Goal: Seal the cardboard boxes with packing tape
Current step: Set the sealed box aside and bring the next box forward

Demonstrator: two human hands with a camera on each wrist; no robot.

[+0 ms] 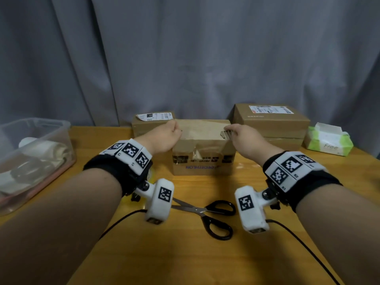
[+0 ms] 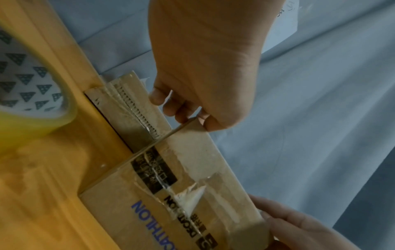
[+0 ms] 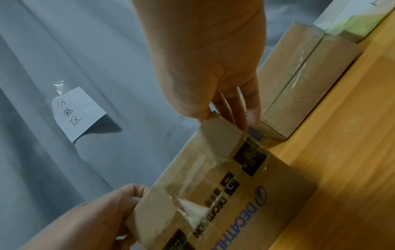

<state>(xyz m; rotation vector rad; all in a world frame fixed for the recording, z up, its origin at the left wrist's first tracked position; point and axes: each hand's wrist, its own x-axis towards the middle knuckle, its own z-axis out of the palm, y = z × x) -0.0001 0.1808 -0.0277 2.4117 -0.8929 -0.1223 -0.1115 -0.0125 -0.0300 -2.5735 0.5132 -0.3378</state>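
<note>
Your head camera looks forward and down from above the table [image 1: 205,254], taking in both forearms and the box [image 1: 203,153] before a grey curtain [image 1: 185,58]. Each wrist camera sits close behind its own hand, looking along the fingers at one end of that box, steeply tilted. All three views share the box; both wrist views, somewhat soft, catch the opposite hand.
</note>
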